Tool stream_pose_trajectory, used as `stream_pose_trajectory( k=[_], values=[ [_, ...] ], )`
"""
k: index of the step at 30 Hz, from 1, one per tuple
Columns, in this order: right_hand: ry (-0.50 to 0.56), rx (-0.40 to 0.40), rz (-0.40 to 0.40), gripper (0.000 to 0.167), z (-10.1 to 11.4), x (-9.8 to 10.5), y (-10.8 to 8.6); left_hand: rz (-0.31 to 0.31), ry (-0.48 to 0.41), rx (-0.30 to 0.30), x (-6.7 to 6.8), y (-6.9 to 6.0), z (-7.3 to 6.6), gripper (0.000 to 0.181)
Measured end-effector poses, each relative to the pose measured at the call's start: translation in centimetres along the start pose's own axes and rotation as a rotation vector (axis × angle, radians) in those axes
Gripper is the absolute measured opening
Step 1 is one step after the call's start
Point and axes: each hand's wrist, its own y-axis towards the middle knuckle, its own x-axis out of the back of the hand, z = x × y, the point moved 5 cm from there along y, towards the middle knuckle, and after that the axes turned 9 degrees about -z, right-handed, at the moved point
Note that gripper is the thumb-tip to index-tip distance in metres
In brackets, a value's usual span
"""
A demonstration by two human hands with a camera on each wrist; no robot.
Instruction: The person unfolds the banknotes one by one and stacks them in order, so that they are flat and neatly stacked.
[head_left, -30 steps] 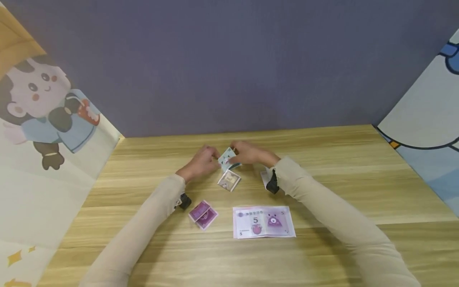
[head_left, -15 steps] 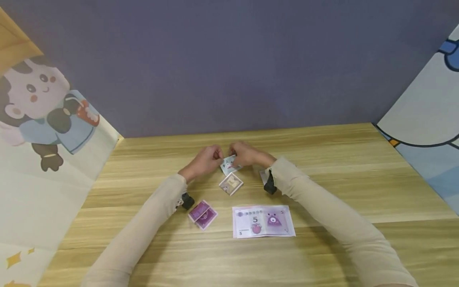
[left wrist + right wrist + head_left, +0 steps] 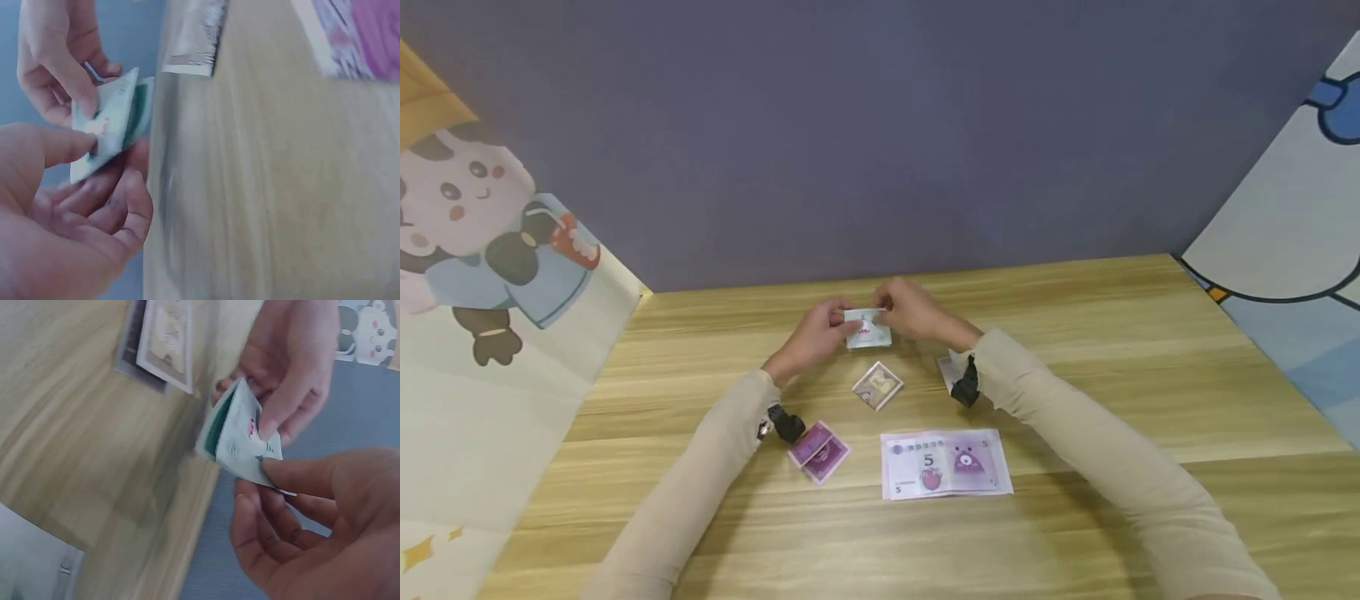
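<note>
A small folded play banknote [image 3: 868, 332], pale green outside and darker green inside, is held between both hands near the table's far side. My left hand [image 3: 814, 335] pinches its left part, thumb on the front face and fingers behind, as the left wrist view shows. The right hand [image 3: 916, 315] pinches its right part the same way; in the right wrist view the thumb presses the pale face of the green banknote [image 3: 247, 437]. The note's two layers stand slightly apart at the lower edge.
Nearer on the wooden table [image 3: 760, 533] lie a folded brown note [image 3: 877, 386], a folded purple note [image 3: 823, 457] and flat pale-purple 5 notes [image 3: 946, 467]. Another note [image 3: 950, 375] is partly hidden by the right wrist's black camera [image 3: 966, 383]. A grey-blue panel [image 3: 910, 150] rises behind.
The green note has turned from a slant to nearly square and shifted slightly left. Both hands moved with it, the left thumb now lying over its face. The other notes stayed put.
</note>
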Motion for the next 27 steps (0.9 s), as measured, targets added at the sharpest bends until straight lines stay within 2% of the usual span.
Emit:
stream_pose_trajectory(
  k=[2,4,8,12,19,23,27],
  values=[
    [0.020,0.014,-0.037,0.007,0.4,0.5,0.0,0.018,-0.042,0.041,0.3,-0.2,0.0,0.036],
    [0.046,0.008,-0.072,0.010,0.6,1.0,-0.1,0.018,-0.074,0.046,0.7,-0.4,-0.4,0.034],
    [0.162,-0.026,-0.102,0.019,0.5,1.9,-1.0,-0.007,-0.122,0.010,1.5,-0.9,-1.7,0.024],
    [0.292,-0.060,-0.076,0.019,0.7,2.7,-2.8,-0.019,-0.125,-0.042,1.8,-2.3,-3.0,0.021],
    [0.347,-0.082,-0.085,0.011,2.4,4.0,-7.7,-0.001,-0.135,-0.090,0.8,-6.1,-5.0,0.020],
    [0.369,-0.067,-0.087,0.009,2.5,4.1,-9.8,0.050,-0.200,-0.101,-0.1,-7.8,-6.0,0.017],
    [0.423,-0.065,-0.095,0.009,2.9,4.7,-11.7,0.071,-0.278,-0.148,-0.6,-9.1,-7.0,0.020]
  ],
)
